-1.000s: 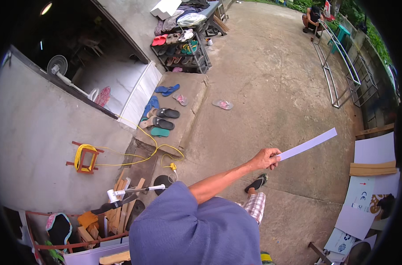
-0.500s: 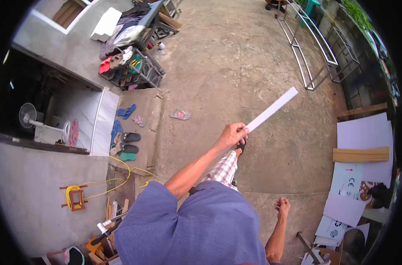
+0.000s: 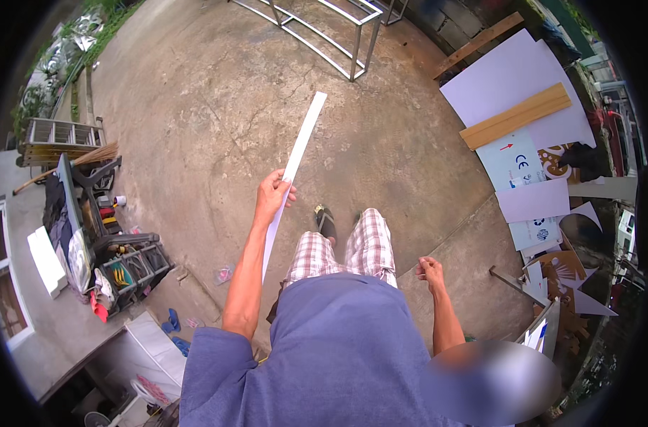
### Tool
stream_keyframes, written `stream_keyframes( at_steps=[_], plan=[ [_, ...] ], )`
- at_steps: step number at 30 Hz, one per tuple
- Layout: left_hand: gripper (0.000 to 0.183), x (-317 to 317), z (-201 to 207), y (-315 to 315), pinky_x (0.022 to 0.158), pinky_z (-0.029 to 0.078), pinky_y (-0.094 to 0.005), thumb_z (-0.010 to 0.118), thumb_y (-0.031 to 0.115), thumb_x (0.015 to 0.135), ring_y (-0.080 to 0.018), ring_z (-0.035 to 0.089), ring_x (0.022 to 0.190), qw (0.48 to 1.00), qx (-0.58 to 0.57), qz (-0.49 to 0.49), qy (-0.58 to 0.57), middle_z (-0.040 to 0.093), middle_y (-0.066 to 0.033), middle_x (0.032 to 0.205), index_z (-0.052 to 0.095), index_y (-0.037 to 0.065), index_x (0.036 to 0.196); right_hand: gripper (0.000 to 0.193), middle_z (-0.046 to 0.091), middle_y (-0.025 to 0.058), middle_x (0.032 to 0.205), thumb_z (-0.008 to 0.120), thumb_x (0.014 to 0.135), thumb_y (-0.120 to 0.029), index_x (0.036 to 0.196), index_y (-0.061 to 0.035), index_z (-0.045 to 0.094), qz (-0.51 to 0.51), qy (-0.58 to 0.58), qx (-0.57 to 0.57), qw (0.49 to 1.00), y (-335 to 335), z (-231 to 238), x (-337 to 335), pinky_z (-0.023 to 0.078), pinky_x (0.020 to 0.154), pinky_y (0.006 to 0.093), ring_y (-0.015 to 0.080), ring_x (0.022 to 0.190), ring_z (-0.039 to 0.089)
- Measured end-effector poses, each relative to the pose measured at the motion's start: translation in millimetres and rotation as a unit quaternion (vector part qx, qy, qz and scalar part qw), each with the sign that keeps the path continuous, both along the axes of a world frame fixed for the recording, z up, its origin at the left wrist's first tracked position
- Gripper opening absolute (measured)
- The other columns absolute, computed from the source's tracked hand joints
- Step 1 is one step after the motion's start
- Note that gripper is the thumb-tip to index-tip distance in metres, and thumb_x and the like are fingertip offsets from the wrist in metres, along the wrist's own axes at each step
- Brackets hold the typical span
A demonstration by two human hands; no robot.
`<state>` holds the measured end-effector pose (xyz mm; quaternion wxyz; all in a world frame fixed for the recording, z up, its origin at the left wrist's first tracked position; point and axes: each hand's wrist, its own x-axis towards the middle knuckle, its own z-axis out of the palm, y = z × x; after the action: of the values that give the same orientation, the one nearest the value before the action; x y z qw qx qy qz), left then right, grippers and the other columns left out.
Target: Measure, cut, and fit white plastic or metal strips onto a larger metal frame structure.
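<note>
A long, narrow white strip (image 3: pixel 304 139) is gripped in my left hand (image 3: pixel 274 195), held out in front of me over the concrete. Its far end points up and slightly right; its lower part runs back along my left forearm. Thumb and fingers are closed around it near the middle. My right hand (image 3: pixel 430 273) hangs at my right side with its fingers curled in; whatever is in them, if anything, is hidden. It touches nothing else I can see.
Ahead stands a metal tube frame (image 3: pixel 356 50). White sheets (image 3: pixel 519 89) lean along the right side, a wooden board (image 3: pixel 516 116) across them. On the left are a shoe rack (image 3: pixel 135 274), slippers (image 3: pixel 171 320) and a ladder (image 3: pixel 62 133). A blurred round shape (image 3: pixel 491 383) is at lower right.
My view has turned to the right, so the leaning sheets sit closer to the middle and the doorway has shifted low left. The strip stands more upright, still in my left hand.
</note>
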<state>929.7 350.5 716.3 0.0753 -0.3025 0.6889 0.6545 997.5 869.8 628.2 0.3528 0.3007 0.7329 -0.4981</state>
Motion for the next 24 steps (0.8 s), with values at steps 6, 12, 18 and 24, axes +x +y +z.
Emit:
stream_keyframes(
  at_steps=[6,12,18,24],
  plan=[
    [0.035,-134,-29,-57,0.048,0.046,-0.0245,0.056,0.015,0.093,-0.0108,0.06,0.059,0.998,-0.041,-0.026,-0.04,0.065,-0.0054,0.079,0.057,0.003,0.126,0.024,0.065,0.0063,0.081,0.06,0.091,-0.02,0.108,-0.0036,0.064,-0.009,-0.002,-0.014,1.0,-44,-40,-128,0.051,0.056,0.0297,0.0146,0.066,0.062],
    [0.035,-237,-55,-121,0.046,0.043,-0.0228,0.057,0.018,0.094,-0.0076,0.054,0.054,0.995,-0.066,-0.028,-0.074,0.062,-0.0021,0.073,0.058,0.005,0.126,0.028,0.065,0.005,0.081,0.06,0.091,-0.021,0.111,-0.0013,0.064,0.045,0.033,-0.001,0.998,-121,-40,-293,0.05,0.058,0.0275,0.0134,0.066,0.061],
    [0.026,-332,-127,-192,0.042,0.044,-0.0238,0.06,0.019,0.093,-0.0097,0.057,0.05,0.988,-0.07,-0.039,-0.134,0.063,-0.0032,0.069,0.066,0.006,0.114,0.033,0.064,0.0038,0.081,0.06,0.094,-0.031,0.108,-0.0015,0.065,0.037,0.071,-0.007,0.997,-200,-13,-397,0.049,0.062,0.0274,0.0116,0.07,0.06],
    [0.031,-462,-242,-230,0.047,0.047,-0.0244,0.056,0.015,0.094,-0.0119,0.064,0.06,0.978,-0.038,-0.133,-0.158,0.067,-0.0065,0.079,0.06,0.006,0.124,0.033,0.061,0.0028,0.082,0.058,0.096,-0.032,0.103,-0.0015,0.067,0.111,0.057,0.068,0.99,-238,-82,-518,0.049,0.064,0.0278,0.011,0.074,0.058]
  ],
)
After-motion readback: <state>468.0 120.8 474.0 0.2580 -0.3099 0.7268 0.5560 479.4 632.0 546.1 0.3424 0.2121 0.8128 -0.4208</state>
